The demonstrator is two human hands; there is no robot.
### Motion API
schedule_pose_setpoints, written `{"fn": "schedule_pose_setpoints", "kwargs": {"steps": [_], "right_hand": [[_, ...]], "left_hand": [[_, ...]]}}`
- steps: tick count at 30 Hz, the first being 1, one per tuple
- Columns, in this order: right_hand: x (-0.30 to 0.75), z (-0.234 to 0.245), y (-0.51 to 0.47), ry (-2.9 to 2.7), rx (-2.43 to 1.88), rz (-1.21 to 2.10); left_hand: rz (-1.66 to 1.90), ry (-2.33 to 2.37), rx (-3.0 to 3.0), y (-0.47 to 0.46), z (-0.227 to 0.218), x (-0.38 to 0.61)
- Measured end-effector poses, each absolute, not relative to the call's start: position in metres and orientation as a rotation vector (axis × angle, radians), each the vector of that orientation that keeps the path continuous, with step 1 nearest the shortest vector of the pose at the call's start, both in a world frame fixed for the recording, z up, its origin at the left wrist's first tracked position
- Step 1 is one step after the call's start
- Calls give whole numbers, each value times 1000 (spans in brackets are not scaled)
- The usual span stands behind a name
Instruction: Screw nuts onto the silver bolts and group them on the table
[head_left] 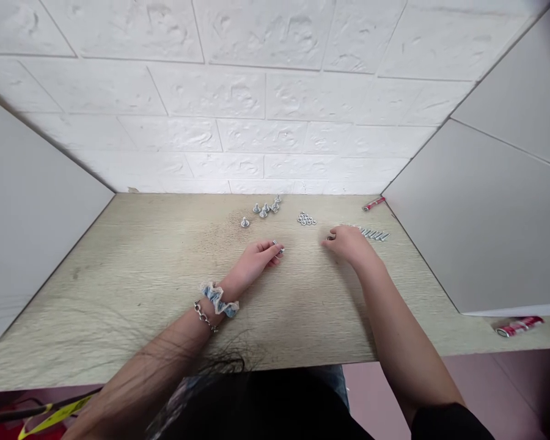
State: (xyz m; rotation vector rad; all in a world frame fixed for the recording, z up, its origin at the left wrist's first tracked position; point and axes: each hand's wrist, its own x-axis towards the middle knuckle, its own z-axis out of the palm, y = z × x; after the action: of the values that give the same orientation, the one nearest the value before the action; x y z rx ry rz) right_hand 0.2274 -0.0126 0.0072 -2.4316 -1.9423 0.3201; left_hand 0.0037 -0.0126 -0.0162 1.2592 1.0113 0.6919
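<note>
Centrally, left hand (258, 255), pinching bolt (278, 247) — apparently

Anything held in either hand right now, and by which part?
The left hand pinches a small metal piece between thumb and fingers; fingers cover the gripped part, so which end cannot be told. Whether the right hand holds anything is unclear.

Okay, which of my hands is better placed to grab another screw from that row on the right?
Probably your right hand: it's beside the row of screws, though its grip may not be free. Your left hand is farther away, pinching a small metal piece.
</note>
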Motion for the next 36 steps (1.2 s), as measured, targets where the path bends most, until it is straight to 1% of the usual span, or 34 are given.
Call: {"fn": "schedule_pose_setpoints", "kwargs": {"steps": [17, 36], "right_hand": [[228, -1, -7, -2093, -2399, 233], [227, 5, -10, -2026, -2394, 228]], "left_hand": [[620, 1030, 1470, -13, -16, 3], [548, 1015, 1674, -14, -18, 2]]}}
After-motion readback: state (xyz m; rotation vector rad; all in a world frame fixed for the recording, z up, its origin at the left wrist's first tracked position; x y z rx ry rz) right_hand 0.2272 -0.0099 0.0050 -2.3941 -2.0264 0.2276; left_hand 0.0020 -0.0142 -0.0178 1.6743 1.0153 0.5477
